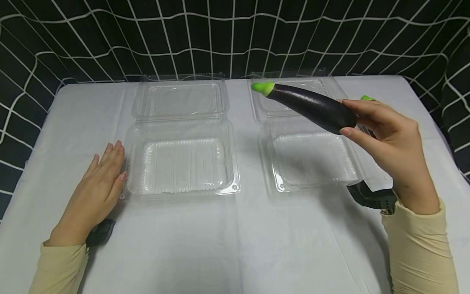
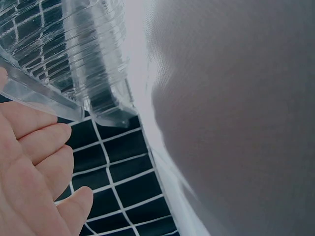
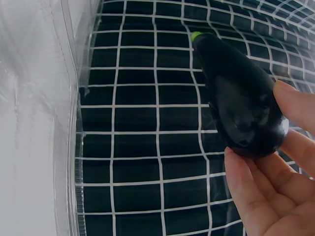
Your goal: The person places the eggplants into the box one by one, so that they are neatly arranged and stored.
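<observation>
Plastic containers (image 1: 183, 167) (image 1: 312, 159) lie open, eggplant (image 1: 312, 106) held over one.

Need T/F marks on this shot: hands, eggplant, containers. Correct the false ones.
1. The right hand holds the eggplant. True.
2. It grips the green end. False: it grips the dark rounded end.
3. The left hand holds a lid. False: it holds nothing, beside the left clear plastic container.
4. The right clear plastic container stands open. True.
5. The eggplant lies inside a container. False: it is held in the air.
</observation>
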Demonstrator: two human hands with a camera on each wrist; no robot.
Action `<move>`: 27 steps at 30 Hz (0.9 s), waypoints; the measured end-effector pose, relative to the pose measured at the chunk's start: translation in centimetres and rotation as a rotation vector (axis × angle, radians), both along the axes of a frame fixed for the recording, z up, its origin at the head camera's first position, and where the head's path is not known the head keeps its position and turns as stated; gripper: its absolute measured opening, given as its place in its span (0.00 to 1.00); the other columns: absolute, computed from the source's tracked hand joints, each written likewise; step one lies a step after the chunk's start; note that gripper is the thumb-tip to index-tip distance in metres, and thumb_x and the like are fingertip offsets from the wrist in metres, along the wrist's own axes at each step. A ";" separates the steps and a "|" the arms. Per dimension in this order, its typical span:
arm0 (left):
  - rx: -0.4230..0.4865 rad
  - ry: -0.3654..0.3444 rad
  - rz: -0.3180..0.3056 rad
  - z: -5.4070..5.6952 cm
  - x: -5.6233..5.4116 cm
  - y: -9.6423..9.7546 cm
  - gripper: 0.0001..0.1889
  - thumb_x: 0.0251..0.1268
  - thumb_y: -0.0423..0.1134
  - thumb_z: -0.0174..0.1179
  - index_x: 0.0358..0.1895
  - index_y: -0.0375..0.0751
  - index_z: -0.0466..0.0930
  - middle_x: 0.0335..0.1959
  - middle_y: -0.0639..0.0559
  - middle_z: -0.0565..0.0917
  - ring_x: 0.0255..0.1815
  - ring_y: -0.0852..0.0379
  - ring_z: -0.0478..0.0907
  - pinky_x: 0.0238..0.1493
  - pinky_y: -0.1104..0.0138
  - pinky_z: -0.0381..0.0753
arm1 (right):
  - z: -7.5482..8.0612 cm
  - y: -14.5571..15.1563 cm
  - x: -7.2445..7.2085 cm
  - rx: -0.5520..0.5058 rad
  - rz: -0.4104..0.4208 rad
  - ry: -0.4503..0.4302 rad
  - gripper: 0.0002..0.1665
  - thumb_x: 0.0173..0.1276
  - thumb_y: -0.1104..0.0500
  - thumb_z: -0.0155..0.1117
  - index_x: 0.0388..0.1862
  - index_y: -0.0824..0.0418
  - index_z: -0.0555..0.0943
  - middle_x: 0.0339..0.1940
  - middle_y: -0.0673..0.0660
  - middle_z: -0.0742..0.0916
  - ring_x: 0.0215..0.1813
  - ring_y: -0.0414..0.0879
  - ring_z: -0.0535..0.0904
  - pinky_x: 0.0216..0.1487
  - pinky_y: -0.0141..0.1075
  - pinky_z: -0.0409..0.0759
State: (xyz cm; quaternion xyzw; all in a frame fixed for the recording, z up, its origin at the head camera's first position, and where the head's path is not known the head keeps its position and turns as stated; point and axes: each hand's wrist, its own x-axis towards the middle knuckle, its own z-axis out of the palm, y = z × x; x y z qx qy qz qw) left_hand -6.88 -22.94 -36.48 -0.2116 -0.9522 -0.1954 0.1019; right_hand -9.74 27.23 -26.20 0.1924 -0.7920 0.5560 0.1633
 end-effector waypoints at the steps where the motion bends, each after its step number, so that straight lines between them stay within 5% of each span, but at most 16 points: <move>1: 0.001 0.001 0.000 0.0 0.0 0.0 0.28 0.75 0.41 0.43 0.70 0.25 0.54 0.71 0.36 0.56 0.74 0.47 0.48 0.73 0.55 0.41 | 0.0 -0.1 0.0 0.011 0.001 0.003 0.26 0.50 0.82 0.65 0.52 0.76 0.78 0.49 0.61 0.83 0.48 0.46 0.77 0.53 0.26 0.74; 14: 0.000 0.012 -0.002 0.0 0.0 0.0 0.28 0.75 0.42 0.42 0.70 0.25 0.54 0.71 0.35 0.56 0.74 0.47 0.48 0.73 0.54 0.42 | -0.2 -0.7 -0.2 0.086 0.117 0.071 0.25 0.51 0.81 0.66 0.50 0.81 0.76 0.51 0.60 0.83 0.52 0.48 0.77 0.53 0.29 0.76; 21: 0.002 0.008 -0.003 -0.1 -0.1 -0.1 0.28 0.75 0.42 0.43 0.70 0.26 0.54 0.71 0.35 0.56 0.74 0.47 0.48 0.73 0.55 0.41 | -0.4 -1.1 -0.2 0.253 0.051 0.084 0.29 0.46 0.84 0.66 0.52 0.77 0.78 0.51 0.55 0.84 0.51 0.44 0.78 0.51 0.27 0.76; 27: -0.007 0.010 -0.003 -0.1 -0.1 -0.1 0.28 0.75 0.41 0.43 0.70 0.26 0.54 0.71 0.35 0.56 0.74 0.47 0.48 0.73 0.55 0.41 | -0.7 -1.1 -0.2 0.268 0.048 0.082 0.29 0.46 0.83 0.68 0.52 0.76 0.78 0.51 0.57 0.83 0.51 0.43 0.77 0.51 0.25 0.76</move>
